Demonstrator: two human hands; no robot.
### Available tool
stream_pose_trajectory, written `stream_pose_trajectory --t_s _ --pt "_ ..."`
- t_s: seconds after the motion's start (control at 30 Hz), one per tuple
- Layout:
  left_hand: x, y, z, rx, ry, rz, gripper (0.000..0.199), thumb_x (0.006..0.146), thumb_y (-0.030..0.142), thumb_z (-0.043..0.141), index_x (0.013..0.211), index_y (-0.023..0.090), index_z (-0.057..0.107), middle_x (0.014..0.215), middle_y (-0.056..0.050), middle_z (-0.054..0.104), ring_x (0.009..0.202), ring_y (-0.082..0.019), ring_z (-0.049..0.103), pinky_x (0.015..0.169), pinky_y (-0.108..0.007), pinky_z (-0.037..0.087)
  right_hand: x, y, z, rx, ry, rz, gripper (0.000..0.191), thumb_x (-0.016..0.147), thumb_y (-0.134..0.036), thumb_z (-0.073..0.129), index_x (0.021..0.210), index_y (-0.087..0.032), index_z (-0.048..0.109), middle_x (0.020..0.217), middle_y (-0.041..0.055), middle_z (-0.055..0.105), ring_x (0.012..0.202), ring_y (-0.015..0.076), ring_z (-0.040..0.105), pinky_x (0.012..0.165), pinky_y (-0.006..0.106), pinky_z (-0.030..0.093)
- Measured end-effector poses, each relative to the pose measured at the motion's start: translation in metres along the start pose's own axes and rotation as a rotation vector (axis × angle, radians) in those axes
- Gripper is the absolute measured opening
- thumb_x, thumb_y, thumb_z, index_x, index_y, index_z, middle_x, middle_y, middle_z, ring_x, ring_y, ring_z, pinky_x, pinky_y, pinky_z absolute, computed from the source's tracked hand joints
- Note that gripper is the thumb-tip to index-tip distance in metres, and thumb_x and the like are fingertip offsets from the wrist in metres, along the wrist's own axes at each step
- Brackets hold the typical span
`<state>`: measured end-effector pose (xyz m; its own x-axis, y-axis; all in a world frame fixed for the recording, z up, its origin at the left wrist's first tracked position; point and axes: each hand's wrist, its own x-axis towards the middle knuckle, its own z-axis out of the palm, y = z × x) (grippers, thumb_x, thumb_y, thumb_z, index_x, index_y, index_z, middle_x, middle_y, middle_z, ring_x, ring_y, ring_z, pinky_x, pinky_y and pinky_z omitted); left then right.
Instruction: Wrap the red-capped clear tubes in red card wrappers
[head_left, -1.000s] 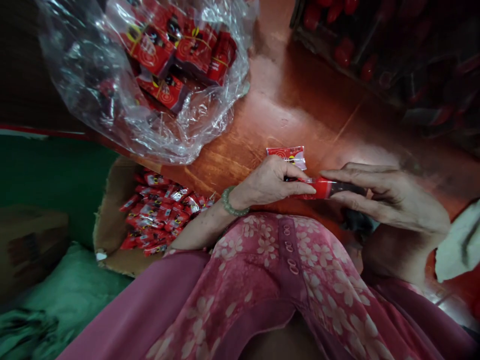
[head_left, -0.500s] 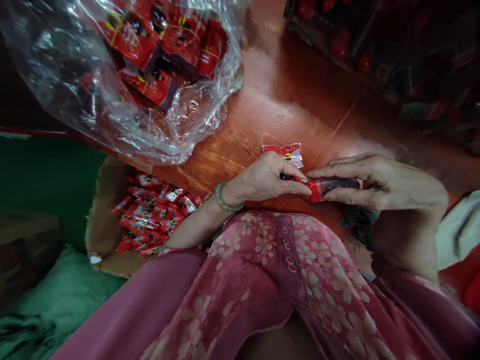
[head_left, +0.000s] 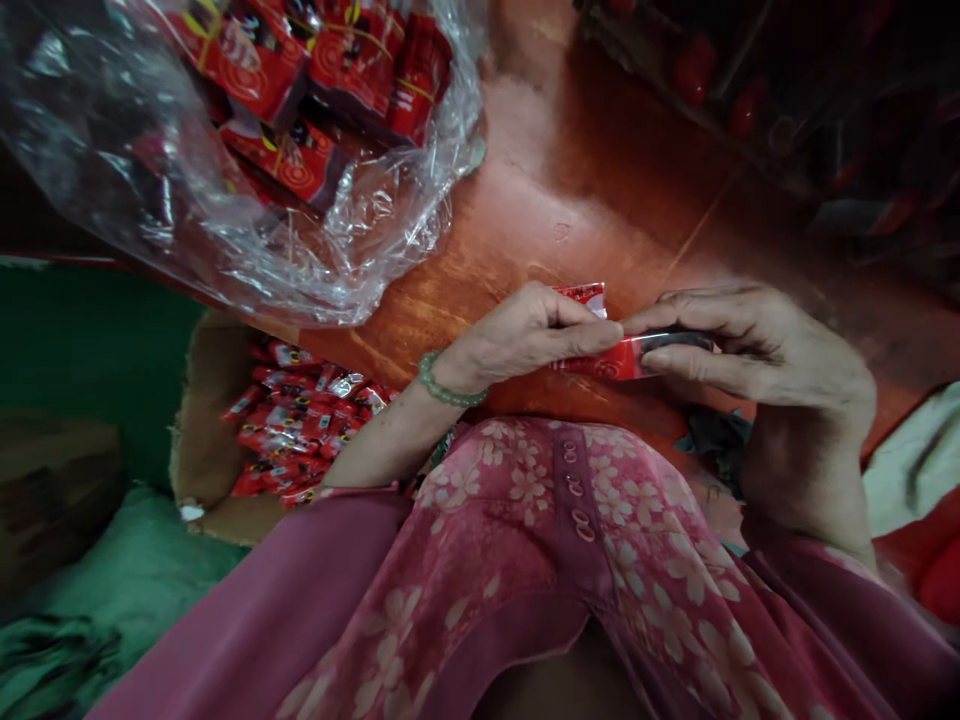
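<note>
Close above the table's near edge, my left hand (head_left: 532, 335) pinches a small red printed packet (head_left: 606, 363) between thumb and fingers. My right hand (head_left: 761, 345) is closed on the packet's right end, around a dark, elongated piece (head_left: 675, 342). That piece looks partly inside the clear end of the packet; its kind cannot be made out. Just behind my left fingers lies another flat red packet (head_left: 589, 292), partly hidden by the hand. A green bead bracelet (head_left: 442, 385) circles my left wrist.
A clear plastic bag (head_left: 300, 275) with bundled red packets sits on the reddish table (head_left: 517, 225) at upper left. Below it, a cardboard box (head_left: 214, 420) holds many filled red packets (head_left: 300, 430). Dark clutter with red pieces (head_left: 694, 70) lies at upper right.
Both hands have moved slightly up and left with the packet. My left thumb now lies over the packet's upper edge, and more of its red printed side shows.
</note>
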<state>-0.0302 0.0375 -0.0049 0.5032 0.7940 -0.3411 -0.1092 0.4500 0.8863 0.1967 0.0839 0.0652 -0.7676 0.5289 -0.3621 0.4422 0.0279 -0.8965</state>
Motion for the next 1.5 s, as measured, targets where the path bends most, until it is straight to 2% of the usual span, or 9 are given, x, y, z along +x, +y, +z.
stream_pose_trajectory --t_s 0.17,0.27,0.43,0.7,0.87,1.07,1.23,1.33,1.5 --pt "-0.01 -0.012 0.002 -0.419 0.134 0.007 0.059 0.062 0.067 0.085 0.09 0.016 0.078 0.083 -0.004 0.074 0.075 -0.015 0.069 0.07 -0.027 0.056 -0.005 0.013 0.017 0.104 0.328 0.022 0.027 0.089 -0.037 0.074 0.11 -0.02 0.078 0.097 0.003 0.079 0.083 0.0156 0.073 0.075 0.025 0.059" --pt "-0.015 -0.017 0.014 -0.559 0.186 0.022 0.058 0.056 0.062 0.091 0.09 0.016 0.078 0.088 -0.005 0.077 0.08 -0.016 0.072 0.078 -0.03 0.06 -0.003 0.021 0.028 0.163 0.458 0.004 0.031 0.089 -0.042 0.074 0.111 -0.019 0.078 0.096 0.0033 0.079 0.081 0.0162 0.073 0.074 0.027 0.06" --pt "-0.012 -0.019 0.035 -0.589 0.404 0.053 0.043 0.062 0.054 0.092 0.066 0.015 0.074 0.068 0.0 0.072 0.063 -0.009 0.065 0.069 -0.024 0.055 0.004 0.026 0.045 0.153 0.511 -0.062 0.029 0.094 -0.039 0.07 0.117 -0.022 0.074 0.101 0.0014 0.079 0.084 0.0152 0.073 0.079 0.028 0.059" --pt "-0.005 -0.028 0.044 -0.587 0.62 0.049 0.048 0.056 0.058 0.092 0.062 0.015 0.072 0.058 0.003 0.065 0.055 -0.007 0.058 0.06 -0.023 0.049 0.016 0.029 0.071 -0.037 0.667 -0.196 0.027 0.099 -0.029 0.06 0.124 -0.022 0.069 0.113 0.0057 0.077 0.1 0.0199 0.073 0.093 0.036 0.059" --pt "-0.005 -0.022 0.047 -0.582 0.67 0.075 0.048 0.053 0.057 0.093 0.067 0.015 0.074 0.065 0.001 0.071 0.064 -0.01 0.065 0.071 -0.026 0.054 0.026 0.032 0.092 0.058 0.771 -0.199 0.029 0.1 -0.034 0.056 0.126 -0.023 0.065 0.116 0.0061 0.075 0.103 0.0197 0.071 0.095 0.037 0.059" --pt "-0.006 -0.013 0.047 -0.598 0.674 0.171 0.048 0.055 0.057 0.093 0.065 0.015 0.071 0.064 0.002 0.068 0.061 -0.007 0.061 0.066 -0.023 0.05 0.04 0.03 0.107 0.256 0.857 -0.197 0.027 0.1 -0.041 0.058 0.121 -0.025 0.062 0.113 0.0032 0.073 0.095 0.0161 0.07 0.087 0.032 0.06" --pt "-0.008 -0.013 0.041 -0.584 0.671 0.177 0.04 0.068 0.053 0.088 0.072 0.016 0.072 0.07 0.001 0.068 0.068 -0.01 0.064 0.071 -0.025 0.052 0.038 0.028 0.103 0.141 0.711 -0.291 0.037 0.099 -0.039 0.059 0.133 -0.024 0.055 0.128 0.0067 0.067 0.113 0.0195 0.067 0.101 0.037 0.057" --pt "-0.01 -0.012 0.037 -0.56 0.659 0.176 0.044 0.067 0.057 0.087 0.074 0.017 0.072 0.069 0.001 0.069 0.063 -0.01 0.062 0.065 -0.024 0.051 0.032 0.031 0.105 0.258 0.558 -0.244 0.042 0.101 -0.038 0.056 0.141 -0.026 0.049 0.14 0.0079 0.061 0.096 0.0143 0.07 0.089 0.032 0.062" --pt "-0.01 -0.01 0.042 -0.482 0.696 0.194 0.047 0.057 0.055 0.093 0.073 0.016 0.072 0.068 0.001 0.07 0.056 -0.008 0.058 0.055 -0.021 0.047 0.028 0.042 0.118 0.405 0.617 -0.225 0.042 0.1 -0.036 0.059 0.14 -0.029 0.049 0.131 0.0047 0.064 0.073 0.0074 0.068 0.074 0.024 0.063"
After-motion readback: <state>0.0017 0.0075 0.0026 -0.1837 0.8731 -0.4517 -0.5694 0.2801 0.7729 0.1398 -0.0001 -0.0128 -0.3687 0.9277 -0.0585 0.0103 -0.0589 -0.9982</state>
